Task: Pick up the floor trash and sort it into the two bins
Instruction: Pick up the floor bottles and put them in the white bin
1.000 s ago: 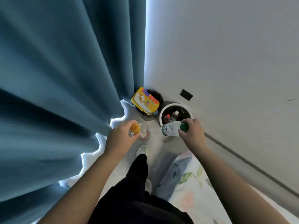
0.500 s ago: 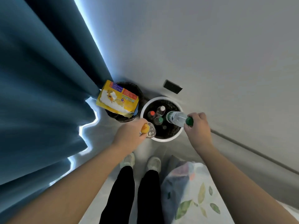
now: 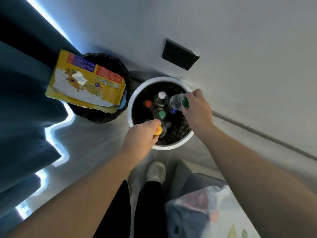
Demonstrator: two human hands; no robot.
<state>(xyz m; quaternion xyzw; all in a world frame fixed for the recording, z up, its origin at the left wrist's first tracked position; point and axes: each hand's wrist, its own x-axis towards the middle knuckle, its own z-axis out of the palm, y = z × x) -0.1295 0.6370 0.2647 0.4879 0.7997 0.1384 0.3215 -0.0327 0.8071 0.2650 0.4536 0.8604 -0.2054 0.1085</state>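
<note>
My left hand [image 3: 142, 136] grips a clear bottle with an orange cap [image 3: 158, 130] over the near rim of the white bin [image 3: 132, 102]. My right hand [image 3: 197, 107] holds a clear bottle with a green cap [image 3: 177, 101] by its neck, tilted down over the bin's right side. Inside the white bin stand several bottles with white, red and green caps [image 3: 161, 114]. To its left is a black bin [image 3: 109, 117] with a yellow package [image 3: 85, 81] lying across its top.
A dark blue curtain [image 3: 25, 100] hangs on the left. The grey wall [image 3: 240, 48] behind the bins carries a black socket plate [image 3: 179, 54]. A bed with floral bedding [image 3: 214, 208] is at the lower right. My shoes [image 3: 156, 170] stand just short of the white bin.
I have stepped closer, so both bins look larger. Both hands have moved forward over the white bin's opening, and the green-capped bottle now tips down into it.
</note>
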